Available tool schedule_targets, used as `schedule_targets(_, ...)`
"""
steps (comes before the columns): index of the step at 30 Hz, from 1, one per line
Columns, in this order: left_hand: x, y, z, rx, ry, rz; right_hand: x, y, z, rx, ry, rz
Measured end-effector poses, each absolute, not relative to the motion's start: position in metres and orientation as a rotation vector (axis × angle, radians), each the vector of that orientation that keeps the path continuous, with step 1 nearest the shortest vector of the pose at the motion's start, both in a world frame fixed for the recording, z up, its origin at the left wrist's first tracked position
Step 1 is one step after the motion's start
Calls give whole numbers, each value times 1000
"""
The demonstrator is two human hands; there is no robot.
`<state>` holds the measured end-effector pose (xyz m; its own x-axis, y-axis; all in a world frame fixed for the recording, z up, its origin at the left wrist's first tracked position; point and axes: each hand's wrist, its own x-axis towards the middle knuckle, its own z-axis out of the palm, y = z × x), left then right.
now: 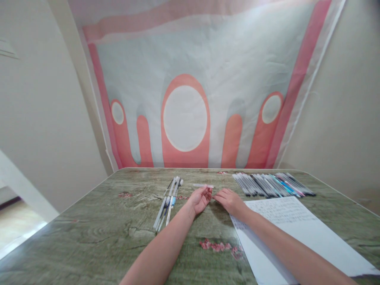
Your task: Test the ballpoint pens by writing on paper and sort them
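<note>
A pale, translucent pen barrel (199,185) lies crosswise in the fingers of my left hand (200,199), which is turned palm up with its fingers curled. Close by on the right, my right hand (230,201) is palm down, its fingertips pinched together near the left fingers. Whatever sits in that pinch is too small to make out. My right forearm passes over a sheet of paper (285,221) with handwriting on its upper part. To the left of my hands, several loose pens and pen parts (169,200) lie in two rough groups.
A long row of pens (271,185), mostly clear with dark ends and a few blue or pink, lies side by side at the back right. The wood-patterned table (89,237) has printed pink blossoms. Behind its far edge hangs a pink and grey cloth (252,59).
</note>
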<state>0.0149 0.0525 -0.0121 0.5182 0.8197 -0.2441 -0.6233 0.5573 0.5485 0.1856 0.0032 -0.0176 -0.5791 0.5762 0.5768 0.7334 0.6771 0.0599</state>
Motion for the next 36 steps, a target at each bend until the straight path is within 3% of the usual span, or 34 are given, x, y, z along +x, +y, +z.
schedule_targets(11, 19, 46, -8, 548, 546, 896, 190, -2, -12, -1013, -1873, -131)
schedule_targets(36, 23, 38, -4, 718, 606, 858, 190, -4, -11, -1066, -1880, -130)
